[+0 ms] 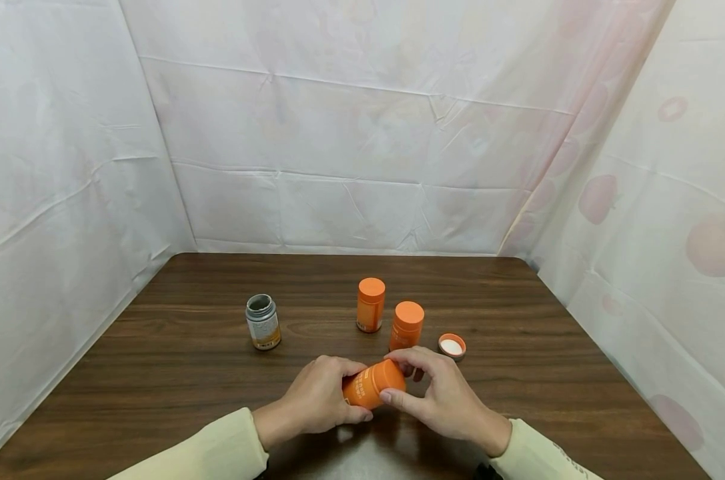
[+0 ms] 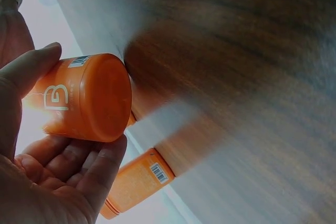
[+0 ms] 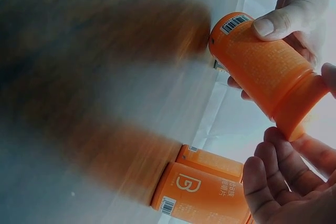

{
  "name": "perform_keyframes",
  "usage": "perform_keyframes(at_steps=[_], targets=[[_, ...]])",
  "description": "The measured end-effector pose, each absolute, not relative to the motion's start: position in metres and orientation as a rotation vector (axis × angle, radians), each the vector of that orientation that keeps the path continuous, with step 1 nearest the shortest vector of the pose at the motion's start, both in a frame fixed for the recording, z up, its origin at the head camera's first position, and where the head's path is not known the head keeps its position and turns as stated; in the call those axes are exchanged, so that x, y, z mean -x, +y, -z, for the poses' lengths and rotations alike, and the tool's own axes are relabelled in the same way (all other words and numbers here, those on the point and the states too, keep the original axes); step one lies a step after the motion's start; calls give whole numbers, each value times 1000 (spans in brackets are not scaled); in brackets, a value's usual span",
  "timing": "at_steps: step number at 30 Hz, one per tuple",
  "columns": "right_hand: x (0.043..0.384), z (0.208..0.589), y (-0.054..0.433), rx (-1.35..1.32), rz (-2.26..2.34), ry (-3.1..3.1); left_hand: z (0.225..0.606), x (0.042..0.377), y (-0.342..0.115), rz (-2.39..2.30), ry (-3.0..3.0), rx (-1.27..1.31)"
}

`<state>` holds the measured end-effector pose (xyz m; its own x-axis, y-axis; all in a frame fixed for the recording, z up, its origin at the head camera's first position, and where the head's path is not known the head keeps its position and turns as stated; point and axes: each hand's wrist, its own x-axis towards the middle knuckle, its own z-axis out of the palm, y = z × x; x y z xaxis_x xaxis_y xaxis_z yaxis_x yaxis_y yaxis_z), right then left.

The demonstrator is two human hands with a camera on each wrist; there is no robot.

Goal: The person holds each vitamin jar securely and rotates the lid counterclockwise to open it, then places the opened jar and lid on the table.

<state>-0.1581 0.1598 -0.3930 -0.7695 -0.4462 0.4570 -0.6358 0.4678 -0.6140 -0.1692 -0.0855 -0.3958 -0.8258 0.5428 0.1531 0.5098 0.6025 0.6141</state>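
Observation:
Tilted just above the near part of the table is an orange pill bottle (image 1: 365, 385) with white print and a barcode label. My left hand (image 1: 321, 396) grips its body, thumb on one side and fingers on the other, as the left wrist view also shows. On its ribless orange cap (image 3: 302, 106) the thumb and fingertips of my right hand (image 1: 443, 399) pinch the rim. The cap sits on the bottle. Just beyond my right hand stands a second orange bottle (image 1: 407, 323), its base partly hidden by the fingers.
A third capped orange bottle (image 1: 371, 307) stands farther back. To the left is a grey, uncapped bottle (image 1: 263, 323) with an open mouth. A loose cap (image 1: 452, 347) lies white inside up at the right. Pale cloth (image 1: 350, 133) encloses the wooden table (image 1: 176, 373).

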Motion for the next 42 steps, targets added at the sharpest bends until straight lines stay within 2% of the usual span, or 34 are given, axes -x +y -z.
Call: perform_keyframes(at_steps=[36, 42], targets=[[162, 391, 164, -1090, -1115, -2433, 395, 171, -84, -996, 2764, -907], [161, 389, 165, -1192, -1107, -2387, 395, 170, -85, -1018, 2753, -923]])
